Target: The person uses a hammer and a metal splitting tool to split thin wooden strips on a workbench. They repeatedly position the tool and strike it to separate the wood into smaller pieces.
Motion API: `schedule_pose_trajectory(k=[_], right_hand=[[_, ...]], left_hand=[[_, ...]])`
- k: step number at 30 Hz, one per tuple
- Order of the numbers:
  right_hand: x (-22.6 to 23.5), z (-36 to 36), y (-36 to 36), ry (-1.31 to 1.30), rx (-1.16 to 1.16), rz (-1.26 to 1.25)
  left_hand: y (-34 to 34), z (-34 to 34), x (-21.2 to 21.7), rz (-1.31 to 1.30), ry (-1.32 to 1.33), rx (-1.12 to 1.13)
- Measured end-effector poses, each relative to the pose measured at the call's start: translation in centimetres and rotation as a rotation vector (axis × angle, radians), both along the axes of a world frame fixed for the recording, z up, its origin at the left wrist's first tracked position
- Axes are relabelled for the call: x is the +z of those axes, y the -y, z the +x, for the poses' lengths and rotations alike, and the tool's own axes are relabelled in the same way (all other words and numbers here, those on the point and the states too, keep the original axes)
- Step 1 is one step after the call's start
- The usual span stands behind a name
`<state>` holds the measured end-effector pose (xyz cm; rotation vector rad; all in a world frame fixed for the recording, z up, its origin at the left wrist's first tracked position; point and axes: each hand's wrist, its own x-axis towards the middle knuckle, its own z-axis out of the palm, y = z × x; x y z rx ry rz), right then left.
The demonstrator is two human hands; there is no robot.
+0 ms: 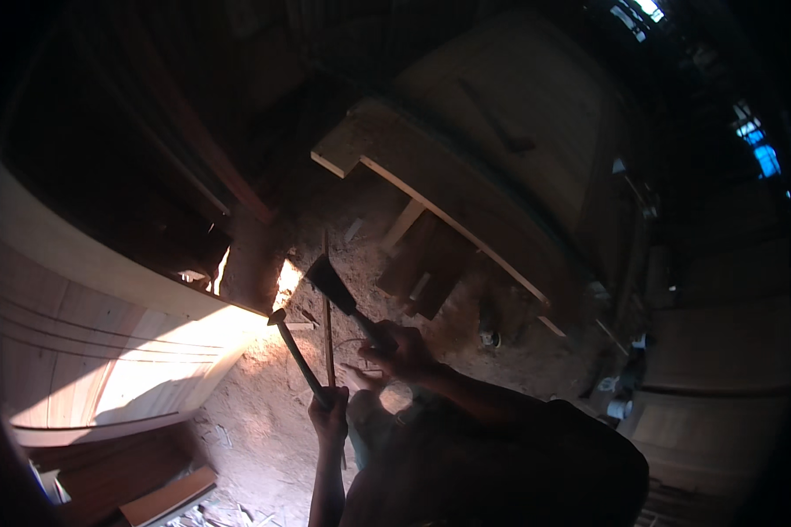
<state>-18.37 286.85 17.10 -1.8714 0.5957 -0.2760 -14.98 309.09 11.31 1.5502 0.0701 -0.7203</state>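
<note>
My left hand (329,415) is closed round the handle of a hammer (300,358), whose small head points up and away to the left. Close by on the right, my right hand (402,353) grips a short-handled tool with a broad, dark, flared blade (330,285). Its blade end tilts up to the left, and shade hides its finer shape. The two tools are apart from each other. A thin rod or stick (328,338) runs upright between them; I cannot tell what it rests on.
On the left lies a large pale plank panel (70,338), partly sunlit. A wooden board structure (466,224) stands ahead to the right, with a dark tool (501,127) on its top. Wood scraps and shavings (224,514) litter the dirt floor (255,430). Stacked boards (721,342) line the right.
</note>
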Motion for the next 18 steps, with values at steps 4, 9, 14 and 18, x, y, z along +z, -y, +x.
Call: schedule_pose_trajectory(k=[4,9,14,18], right_hand=[[2.2,-4.2,3.2,-0.131,-0.237,0.186],[4.4,-6.7,6.5,-0.137,-0.393,0.253],[4.9,-8.5,10.8,0.064,-0.534,0.387],[4.5,-11.7,15.3,0.226,-0.742,0.344]], left_hand=[[2.3,2.1,1.7,0.065,-0.014,-0.13],[10.4,2.1,3.6,0.027,0.083,-0.412],[19.7,-0.3,5.8,-0.041,0.178,-0.739],[26.3,-2.0,6.4,-0.191,0.412,-0.885]])
